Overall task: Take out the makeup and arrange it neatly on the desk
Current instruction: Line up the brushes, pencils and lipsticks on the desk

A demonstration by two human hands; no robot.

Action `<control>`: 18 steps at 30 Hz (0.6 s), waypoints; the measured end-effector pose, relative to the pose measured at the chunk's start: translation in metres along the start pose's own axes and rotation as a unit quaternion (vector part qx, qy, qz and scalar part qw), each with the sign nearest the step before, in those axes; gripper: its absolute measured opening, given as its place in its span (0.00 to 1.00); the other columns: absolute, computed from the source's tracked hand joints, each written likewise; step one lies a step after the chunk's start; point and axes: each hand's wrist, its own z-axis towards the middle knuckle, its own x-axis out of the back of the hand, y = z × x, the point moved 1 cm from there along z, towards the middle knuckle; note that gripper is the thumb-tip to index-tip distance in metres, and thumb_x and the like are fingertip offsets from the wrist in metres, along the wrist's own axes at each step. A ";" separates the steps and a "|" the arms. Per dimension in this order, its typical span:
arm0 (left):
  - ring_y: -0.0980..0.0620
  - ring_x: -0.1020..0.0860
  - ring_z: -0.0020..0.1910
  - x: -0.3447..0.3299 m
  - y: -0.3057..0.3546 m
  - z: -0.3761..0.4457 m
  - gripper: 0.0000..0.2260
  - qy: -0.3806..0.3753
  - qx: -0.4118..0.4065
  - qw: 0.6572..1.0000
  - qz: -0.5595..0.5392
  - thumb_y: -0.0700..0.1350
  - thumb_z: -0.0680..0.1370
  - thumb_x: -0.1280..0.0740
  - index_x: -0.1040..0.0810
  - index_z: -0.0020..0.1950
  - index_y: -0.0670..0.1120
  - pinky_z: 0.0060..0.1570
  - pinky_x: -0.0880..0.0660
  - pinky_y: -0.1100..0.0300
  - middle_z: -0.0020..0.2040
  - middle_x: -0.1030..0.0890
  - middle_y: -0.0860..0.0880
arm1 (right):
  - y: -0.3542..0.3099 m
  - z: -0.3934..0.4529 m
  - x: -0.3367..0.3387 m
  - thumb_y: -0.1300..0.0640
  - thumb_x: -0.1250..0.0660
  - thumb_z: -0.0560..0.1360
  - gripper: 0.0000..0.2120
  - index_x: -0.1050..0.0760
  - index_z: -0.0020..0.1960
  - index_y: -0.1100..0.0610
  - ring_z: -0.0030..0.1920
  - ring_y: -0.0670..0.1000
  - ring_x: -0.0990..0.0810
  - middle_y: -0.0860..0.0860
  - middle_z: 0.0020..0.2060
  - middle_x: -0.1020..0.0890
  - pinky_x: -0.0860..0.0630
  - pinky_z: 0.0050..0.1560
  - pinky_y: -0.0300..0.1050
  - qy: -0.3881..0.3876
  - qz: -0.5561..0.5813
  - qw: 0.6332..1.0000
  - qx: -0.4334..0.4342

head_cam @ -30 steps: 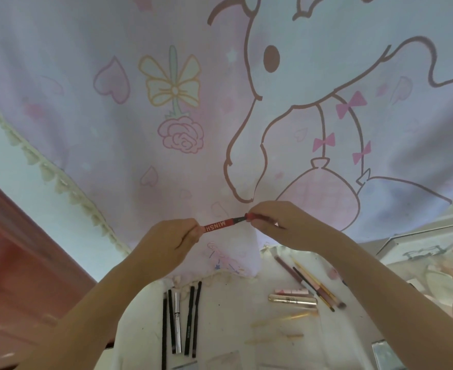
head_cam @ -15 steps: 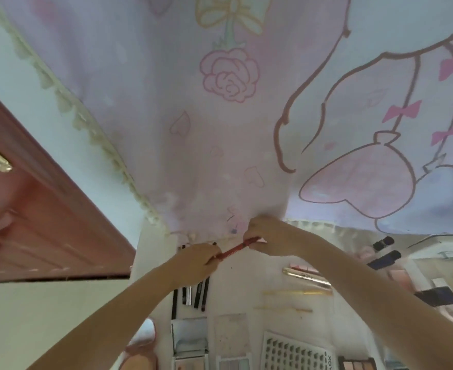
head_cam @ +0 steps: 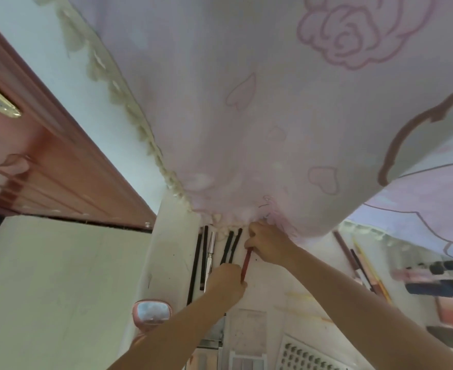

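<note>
Your left hand (head_cam: 226,283) and right hand (head_cam: 266,245) both pinch a red pencil (head_cam: 246,265), one at each end, holding it low over the white surface (head_cam: 268,287) just right of a row of black pencils (head_cam: 229,247) and 1 silver tube (head_cam: 210,252). More pencils (head_cam: 358,263) lie far right, and palettes (head_cam: 246,335) sit nearer you, under a pink curtain (head_cam: 246,116).

Head camera looks down (near desk (head_cam: 270,287)).
</note>
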 end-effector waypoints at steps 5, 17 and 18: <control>0.48 0.22 0.50 -0.006 0.000 0.004 0.10 0.015 0.026 0.999 -0.026 0.46 0.78 0.40 0.26 0.52 0.40 0.41 0.30 0.63 0.52 0.21 0.45 | -0.001 0.007 -0.007 0.62 0.43 0.78 0.14 0.25 0.60 0.60 0.53 0.52 0.31 0.55 0.46 0.28 0.42 0.41 0.40 0.011 0.050 0.999 -0.003; 0.49 0.23 0.50 -0.003 0.001 -0.006 0.12 0.097 -0.017 0.992 0.076 0.48 0.79 0.45 0.28 0.55 0.42 0.44 0.27 0.59 0.52 0.23 0.46 | 0.005 -0.043 -0.007 0.65 0.40 0.74 0.15 0.26 0.60 0.61 0.59 0.55 0.29 0.58 0.58 0.26 0.35 0.60 0.41 0.112 0.166 0.975 -0.098; 0.49 0.24 0.51 -0.002 0.003 -0.008 0.12 0.111 -0.034 0.990 0.085 0.48 0.80 0.45 0.28 0.56 0.42 0.45 0.27 0.59 0.53 0.24 0.46 | 0.006 -0.057 -0.008 0.66 0.38 0.73 0.14 0.24 0.58 0.63 0.58 0.56 0.27 0.59 0.56 0.24 0.34 0.61 0.43 0.128 0.172 0.971 -0.108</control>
